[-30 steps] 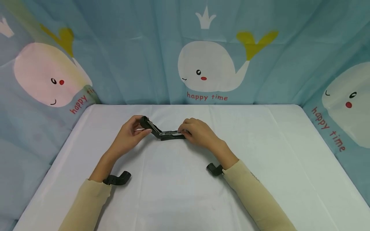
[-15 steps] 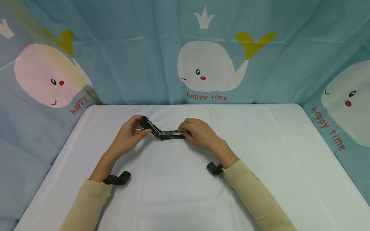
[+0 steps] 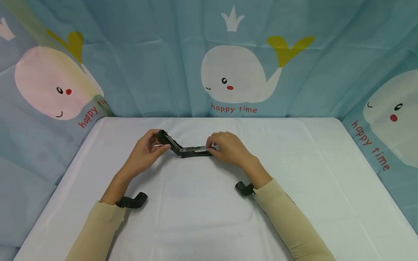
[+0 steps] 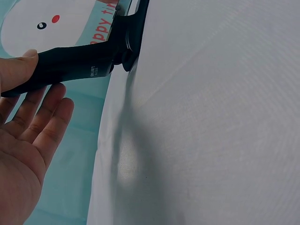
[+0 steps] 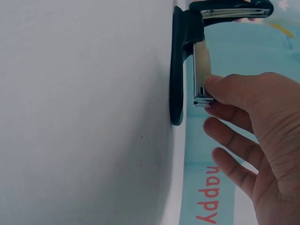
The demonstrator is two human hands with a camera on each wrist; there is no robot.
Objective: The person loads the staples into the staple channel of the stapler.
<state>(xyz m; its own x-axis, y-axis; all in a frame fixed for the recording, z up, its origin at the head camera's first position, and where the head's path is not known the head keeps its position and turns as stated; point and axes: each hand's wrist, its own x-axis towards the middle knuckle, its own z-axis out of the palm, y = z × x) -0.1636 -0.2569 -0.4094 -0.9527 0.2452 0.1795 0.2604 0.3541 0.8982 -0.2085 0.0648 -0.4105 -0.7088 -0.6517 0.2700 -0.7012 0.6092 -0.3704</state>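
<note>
A black stapler (image 3: 177,149) lies opened out on the white table, its top arm tilted up to the left. My left hand (image 3: 142,154) holds the raised arm's end between thumb and fingers. In the left wrist view, small pale lettering marks that top arm (image 4: 75,63). At the stapler's other end, my right hand (image 3: 230,149) pinches the front of the metal staple magazine (image 5: 200,70) with thumb and forefinger, the other fingers loosely bent. The magazine stands a little above the black base (image 5: 176,89). In the head view the right fingers hide the stapler's front tip.
A white cloth (image 3: 202,217) covers the table. Blue curtains (image 3: 147,72) with printed whales stand around its back and sides. Black devices, one on the left wrist (image 3: 133,201) and one on the right wrist (image 3: 244,189), jut inward from the sleeves.
My right hand has slid slightly right along the stapler, showing a bit more of the magazine and base, and its fingers have shifted. The left hand and the stapler stay nearly still.
</note>
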